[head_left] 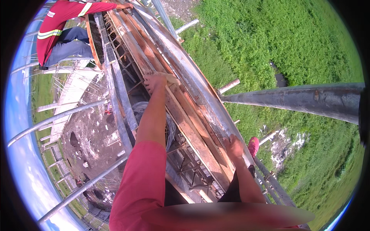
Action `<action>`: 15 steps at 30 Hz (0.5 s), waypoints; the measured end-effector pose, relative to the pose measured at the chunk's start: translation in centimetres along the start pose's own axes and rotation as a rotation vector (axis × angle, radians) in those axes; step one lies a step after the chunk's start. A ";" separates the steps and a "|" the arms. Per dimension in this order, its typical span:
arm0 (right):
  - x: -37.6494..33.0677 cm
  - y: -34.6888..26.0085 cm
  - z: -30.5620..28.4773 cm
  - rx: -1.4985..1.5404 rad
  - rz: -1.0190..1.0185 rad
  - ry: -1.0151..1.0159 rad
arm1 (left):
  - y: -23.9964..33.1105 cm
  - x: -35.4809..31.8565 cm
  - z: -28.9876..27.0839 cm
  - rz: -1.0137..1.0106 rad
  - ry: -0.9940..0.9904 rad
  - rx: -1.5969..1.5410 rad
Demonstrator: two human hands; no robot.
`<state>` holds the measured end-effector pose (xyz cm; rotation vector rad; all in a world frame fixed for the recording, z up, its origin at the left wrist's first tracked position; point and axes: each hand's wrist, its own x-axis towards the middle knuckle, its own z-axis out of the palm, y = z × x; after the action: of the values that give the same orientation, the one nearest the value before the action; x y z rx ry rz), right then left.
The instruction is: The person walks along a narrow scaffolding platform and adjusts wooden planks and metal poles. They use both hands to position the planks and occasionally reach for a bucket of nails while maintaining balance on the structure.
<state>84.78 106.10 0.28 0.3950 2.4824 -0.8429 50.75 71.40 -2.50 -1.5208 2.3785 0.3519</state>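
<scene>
My left arm, in a red sleeve, reaches forward over a long run of timber formwork. My left hand (155, 82) is closed, its fingers curled over the left edge of a long wooden plank (189, 131). A short wooden piece (172, 78) lies crosswise against that hand. Nearer to me on the right, my right hand (234, 147) has its fingers curled beside the grey, worn beam (192, 82) along the formwork's outer side. What it grips, if anything, is hidden. Reddish-brown boards (185, 101) run lengthwise between the plank and the beam.
Ahead on the left, a person in a red reflective top (58, 23) reaches over the formwork. A thick metal pipe (296, 101) extends rightward above green growth (269, 46). Scaffold tubes (81, 190) cross on the left, high above muddy ground (90, 134). A pink shoe (253, 146) shows beside my right hand.
</scene>
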 end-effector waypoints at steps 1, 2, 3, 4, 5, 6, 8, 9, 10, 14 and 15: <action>-0.6 -0.8 -1.5 -0.009 -0.014 -0.009 | 0.1 -0.1 -0.6 0.026 -0.030 0.019; -1.1 -1.7 -3.0 -0.017 -0.011 -0.005 | 0.1 -0.3 -1.3 0.045 -0.071 0.044; -1.8 -2.6 -4.6 -0.027 -0.019 0.001 | -0.2 -0.7 -2.1 0.049 -0.095 0.044; -2.3 -3.6 -6.0 -0.050 -0.025 -0.002 | -0.5 -1.1 -3.1 0.058 -0.082 -0.115; -2.8 -4.7 -7.6 -0.024 -0.031 0.003 | -1.2 -2.6 -3.4 0.065 -0.020 -0.312; -3.5 -5.8 -9.0 -0.021 -0.041 -0.021 | -2.7 -4.4 -3.8 0.255 -0.056 -0.419; -4.9 -7.8 -11.9 -0.025 -0.079 -0.027 | -6.0 -9.6 -3.9 0.547 -0.128 -0.662; -5.7 -8.9 -13.0 -0.026 -0.098 0.005 | -8.0 -13.0 -3.8 0.605 -0.257 -0.813; -6.3 -9.9 -13.9 -0.026 -0.071 -0.014 | -10.1 -15.8 -4.1 0.503 -0.538 -0.759; -9.0 -12.8 -16.2 0.003 -0.137 0.009 | -17.9 -29.6 -5.2 -0.075 -1.364 -1.202; -9.6 -13.5 -16.4 0.031 -0.158 0.014 | -18.8 -32.4 -5.8 -0.075 -1.455 -1.248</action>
<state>81.51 105.00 23.29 0.2181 2.5418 -0.9451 80.06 88.75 14.10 -0.8742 0.7905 2.1918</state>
